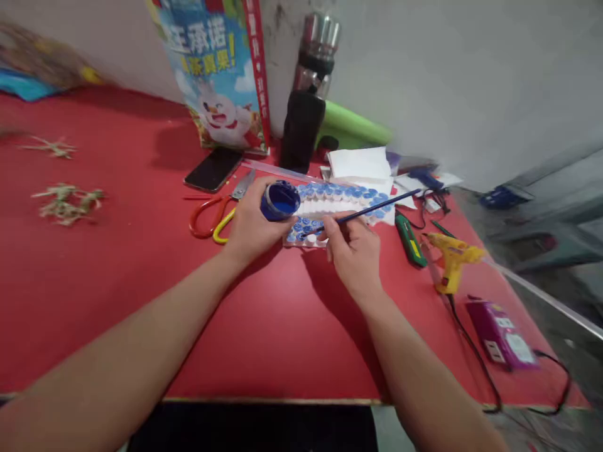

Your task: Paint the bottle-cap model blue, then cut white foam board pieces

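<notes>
My left hand [257, 223] is wrapped round a small jar of blue paint [281, 199], its open mouth tilted toward me. Pinched in the fingers of my right hand [353, 254] is a paintbrush [377, 207] with a dark blue handle. Its tip points down at the near left part of a white tray [325, 206] on the red table. Rows of small round pieces [305, 225] fill the tray; many tops are blue, while some near my right fingers are white. Part of the tray's near side is hidden behind my right hand.
Scissors [205, 216] and a phone [214, 168] lie left of the tray. Behind stand a printed bag [221, 75] and a steel flask [318, 50]. To the right are a green utility knife [411, 240], a yellow glue gun [453, 257] and a purple power block [502, 336] with cables.
</notes>
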A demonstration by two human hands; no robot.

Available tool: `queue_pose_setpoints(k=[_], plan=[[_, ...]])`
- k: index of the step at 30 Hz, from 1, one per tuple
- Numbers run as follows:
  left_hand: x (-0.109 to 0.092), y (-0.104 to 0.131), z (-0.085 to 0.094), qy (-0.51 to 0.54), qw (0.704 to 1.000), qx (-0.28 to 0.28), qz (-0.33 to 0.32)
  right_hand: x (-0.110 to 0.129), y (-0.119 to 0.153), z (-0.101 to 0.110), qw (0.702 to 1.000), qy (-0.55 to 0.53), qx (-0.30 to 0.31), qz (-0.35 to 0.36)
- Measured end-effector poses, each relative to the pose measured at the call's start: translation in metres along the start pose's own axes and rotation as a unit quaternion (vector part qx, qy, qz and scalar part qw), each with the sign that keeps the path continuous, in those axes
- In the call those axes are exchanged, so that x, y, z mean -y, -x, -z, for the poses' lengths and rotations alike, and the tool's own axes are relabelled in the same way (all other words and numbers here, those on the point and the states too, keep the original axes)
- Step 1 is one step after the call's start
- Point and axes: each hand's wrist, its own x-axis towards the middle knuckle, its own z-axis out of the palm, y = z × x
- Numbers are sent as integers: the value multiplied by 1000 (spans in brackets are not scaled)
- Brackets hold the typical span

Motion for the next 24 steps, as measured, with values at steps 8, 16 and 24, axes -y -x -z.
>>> queue_pose_setpoints(k=[8, 16, 24], plan=[[3, -1, 1, -2, 1000, -3, -7, 0, 1, 3, 1000, -20, 4, -7], [3, 0, 2, 5, 1000, -2, -11, 1, 2, 2, 1000, -26, 4, -6], [3, -1, 2, 0, 1000, -2, -12, 0, 1, 1, 1000, -28, -1, -5]])
